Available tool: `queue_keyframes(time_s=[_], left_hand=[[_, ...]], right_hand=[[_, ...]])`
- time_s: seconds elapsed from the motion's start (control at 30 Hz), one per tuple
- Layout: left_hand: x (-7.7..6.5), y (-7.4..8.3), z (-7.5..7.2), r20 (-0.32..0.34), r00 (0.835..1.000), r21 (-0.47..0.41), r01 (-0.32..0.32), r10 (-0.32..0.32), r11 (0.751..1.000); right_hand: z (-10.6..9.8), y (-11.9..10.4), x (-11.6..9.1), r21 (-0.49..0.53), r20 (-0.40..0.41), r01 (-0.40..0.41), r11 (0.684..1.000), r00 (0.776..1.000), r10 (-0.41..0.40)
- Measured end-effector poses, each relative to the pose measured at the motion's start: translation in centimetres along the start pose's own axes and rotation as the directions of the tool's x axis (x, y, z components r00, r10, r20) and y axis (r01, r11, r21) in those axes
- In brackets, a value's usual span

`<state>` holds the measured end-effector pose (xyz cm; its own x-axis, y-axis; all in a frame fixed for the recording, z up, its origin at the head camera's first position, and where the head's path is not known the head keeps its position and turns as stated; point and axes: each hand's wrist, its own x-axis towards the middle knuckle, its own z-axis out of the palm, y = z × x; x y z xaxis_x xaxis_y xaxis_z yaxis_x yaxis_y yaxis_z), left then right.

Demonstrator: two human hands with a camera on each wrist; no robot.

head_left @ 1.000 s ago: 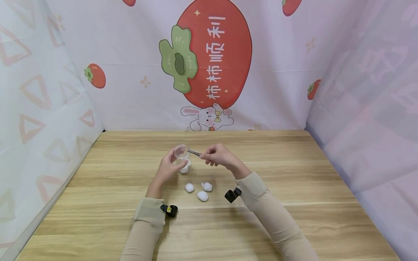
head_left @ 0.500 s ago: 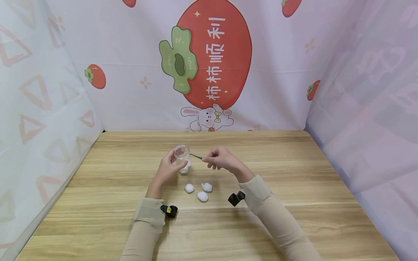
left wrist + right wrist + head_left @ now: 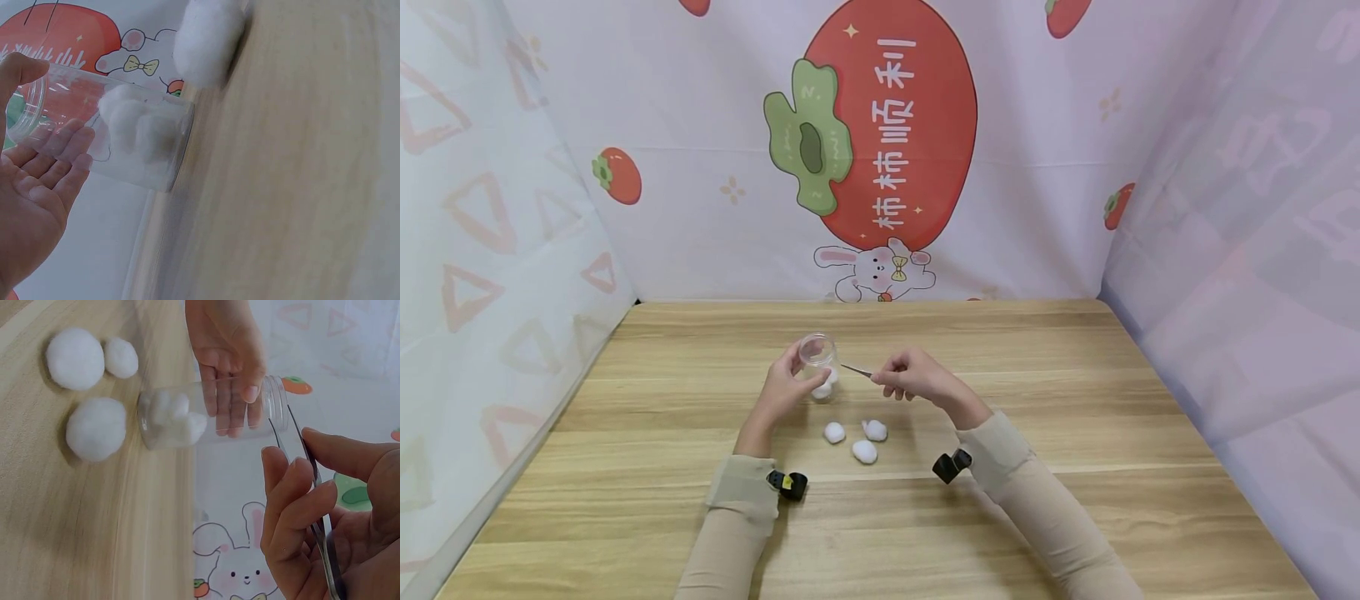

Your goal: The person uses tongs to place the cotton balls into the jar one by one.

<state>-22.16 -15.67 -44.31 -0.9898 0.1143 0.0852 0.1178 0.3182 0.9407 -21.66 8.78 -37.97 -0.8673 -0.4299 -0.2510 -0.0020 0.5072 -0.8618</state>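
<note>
A clear jar (image 3: 75, 100) stands upright on the wooden table with its mouth uncovered. Several white cotton balls (image 3: 178, 415) lie at its bottom. My left hand (image 3: 785, 389) grips the jar near the top, thumb on one side and fingers round the other. Between thumb and fingers, my right hand (image 3: 916, 377) holds metal tweezers (image 3: 857, 370) to the right of the jar. The tweezer tips are apart with nothing between them, just outside the rim. Three loose cotton balls (image 3: 865, 452) rest on the table in front of the jar.
The wooden table (image 3: 1037, 433) spreads out around the hands. Behind it hangs a printed cloth backdrop (image 3: 1037, 167), with patterned cloth walls (image 3: 490, 208) at both sides. A black wrist camera (image 3: 952, 466) sits on each cuff.
My right hand has drawn the tweezers back from the jar's mouth, to the right and nearer to me. The left hand and the jar stay put.
</note>
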Motion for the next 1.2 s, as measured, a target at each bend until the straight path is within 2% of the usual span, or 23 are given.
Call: queue_keyframes(time_s=[0.8,1.07,1.2], left_hand=[[0.0,-0.1,0.0,-0.004,1.0,-0.001,-0.013,0.013,1.0],[0.0,-0.1,0.0,0.001,1.0,-0.025,0.027,-0.027,0.999],[0.1,-0.2,0.0,0.004,1.0,-0.024,0.026,-0.025,0.999]], right_hand=[[0.1,2.6,-1.5,-0.009,0.06,-0.06,0.998,0.996,0.061],[0.2,3.7,-1.7,-0.018,0.064,-0.075,0.997,0.995,0.076],[0.1,4.1,-1.9,-0.022,0.061,-0.083,0.996,0.995,0.084]])
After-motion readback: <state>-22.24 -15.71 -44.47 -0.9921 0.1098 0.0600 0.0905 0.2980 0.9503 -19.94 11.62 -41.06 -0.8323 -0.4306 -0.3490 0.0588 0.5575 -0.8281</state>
